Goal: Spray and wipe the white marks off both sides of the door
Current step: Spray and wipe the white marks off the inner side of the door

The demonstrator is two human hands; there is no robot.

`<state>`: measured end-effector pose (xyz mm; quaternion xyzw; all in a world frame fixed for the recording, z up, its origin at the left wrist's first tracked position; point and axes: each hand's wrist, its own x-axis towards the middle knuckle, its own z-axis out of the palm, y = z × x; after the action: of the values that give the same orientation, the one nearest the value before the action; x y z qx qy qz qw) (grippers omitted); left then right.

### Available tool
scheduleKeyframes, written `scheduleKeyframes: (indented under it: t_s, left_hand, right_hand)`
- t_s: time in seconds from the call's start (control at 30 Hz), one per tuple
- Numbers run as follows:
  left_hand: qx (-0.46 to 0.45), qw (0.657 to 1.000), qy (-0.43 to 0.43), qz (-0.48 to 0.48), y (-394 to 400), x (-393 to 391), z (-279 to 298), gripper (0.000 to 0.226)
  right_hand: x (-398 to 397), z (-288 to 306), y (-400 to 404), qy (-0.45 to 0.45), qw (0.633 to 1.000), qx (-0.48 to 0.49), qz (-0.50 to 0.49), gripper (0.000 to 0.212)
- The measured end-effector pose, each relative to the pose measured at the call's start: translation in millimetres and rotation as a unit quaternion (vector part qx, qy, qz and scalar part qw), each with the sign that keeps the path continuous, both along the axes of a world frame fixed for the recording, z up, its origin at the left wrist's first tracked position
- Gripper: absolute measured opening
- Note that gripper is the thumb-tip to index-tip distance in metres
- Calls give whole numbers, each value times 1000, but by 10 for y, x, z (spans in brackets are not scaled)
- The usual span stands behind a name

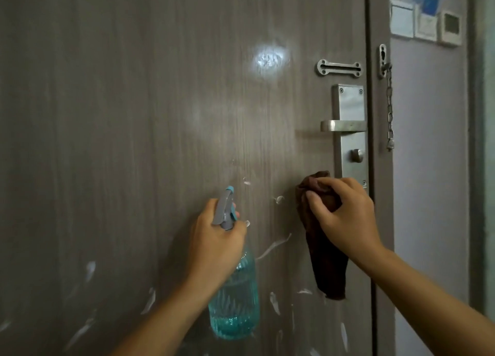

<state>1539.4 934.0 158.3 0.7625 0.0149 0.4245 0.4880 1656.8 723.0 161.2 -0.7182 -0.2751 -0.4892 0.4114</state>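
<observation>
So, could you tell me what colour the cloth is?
Dark brown cloth, shown in the head view.

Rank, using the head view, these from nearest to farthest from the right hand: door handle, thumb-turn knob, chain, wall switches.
From the right hand:
1. Thumb-turn knob, just above.
2. Door handle, higher.
3. Chain, upper right on the frame.
4. Wall switches, top right.

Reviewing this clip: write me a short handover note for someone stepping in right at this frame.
Left hand grips the spray bottle, nozzle toward the door.
Right hand presses the brown cloth on the door just below the handle plate.
Done: upper panel looks free of marks.
Left: white marks across the lower panel; the other side is unseen.
</observation>
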Motion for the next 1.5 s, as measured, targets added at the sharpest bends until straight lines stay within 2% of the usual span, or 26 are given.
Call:
scheduleKeyframes:
  t_s: [0.2,0.33,0.47,0.57,0.67,0.73,0.8,0.87,0.97,1.07,1.13,1.2,1.3,1.37,1.5]
  left_hand:
    - [-44,999,-28,-15,-9,-13,36,19]
    - [-31,999,-23,1,24,-66,123,15]
    - [-10,1000,-19,10,39,-154,191,15]
    - [-20,999,-25,17,51,-211,218,19]
    - [-33,999,-38,13,53,-272,217,22]
    - [-24,999,-35,14,47,-309,197,23]
    - [-15,999,-25,16,37,-349,187,20]
    - [-9,1000,-12,18,34,-386,188,18]
    - [1,1000,1,17,28,-434,205,16]
    - [6,1000,2,17,-5,-467,222,14]
    - [5,1000,-1,19,-32,-463,217,15]
    - [1,1000,2,16,-54,-451,197,17]
    - [-6,1000,11,9,-50,-449,142,18]
    - [-11,1000,14,-2,-26,-466,99,17]
    - [-3,1000,16,-24,46,-489,72,18]
  right_hand:
    - [132,304,74,-41,998,-37,31,37]
    - [189,681,555,-152,984,-85,46,35]
    - [263,1044,1041,-242,960,-141,7,39]
    - [272,899,1189,-251,958,-139,-6,45]
    - [297,308,1123,-263,944,-199,26,49]
    - [323,-25,991,-255,933,-249,41,47]
    - [363,-73,845,-239,932,-270,45,41]
    - [386,104,730,-210,951,-224,34,36]
    - [418,498,601,-145,984,-103,-8,37]
    - [453,604,637,-138,987,-78,-16,41]
    - [452,423,702,-168,977,-127,10,44]
    - [438,116,709,-194,957,-216,24,47]
    - [430,-150,566,-171,949,-265,18,46]
    - [422,-156,463,-146,963,-225,-2,40]
    - [351,87,393,-114,989,-86,-33,36]
